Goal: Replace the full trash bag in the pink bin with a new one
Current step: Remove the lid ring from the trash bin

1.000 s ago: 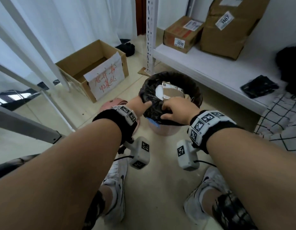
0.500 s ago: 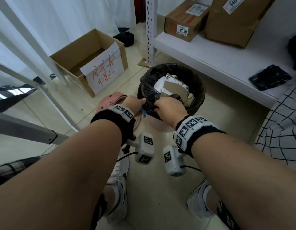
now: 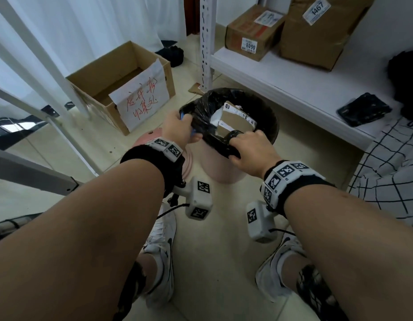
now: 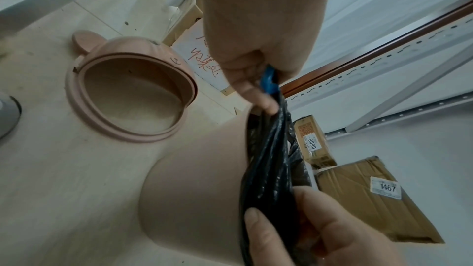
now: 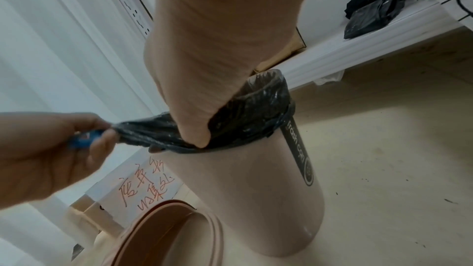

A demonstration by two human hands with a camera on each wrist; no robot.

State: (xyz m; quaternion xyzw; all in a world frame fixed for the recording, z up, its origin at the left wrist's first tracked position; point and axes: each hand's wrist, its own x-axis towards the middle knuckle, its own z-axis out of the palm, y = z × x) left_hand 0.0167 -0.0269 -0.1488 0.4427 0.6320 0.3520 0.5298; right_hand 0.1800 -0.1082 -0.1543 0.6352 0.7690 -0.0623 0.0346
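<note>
Pink bin (image 3: 220, 165) stands upright at the centre of the head view, long axis vertical, one black trash bag (image 3: 268, 117) lining it and holding cardboard scraps (image 3: 235, 119). Left hand (image 3: 177, 129) pinches the bag's blue drawstring (image 4: 268, 80), stretching the rim toward the left of the frame; right hand (image 3: 253, 150) has its fingers curled over the bag's near edge. One pink lid (image 4: 130, 96) lies on the floor left of the bin. Two boxes sit on the white shelf (image 3: 282, 79) at upper right.
</note>
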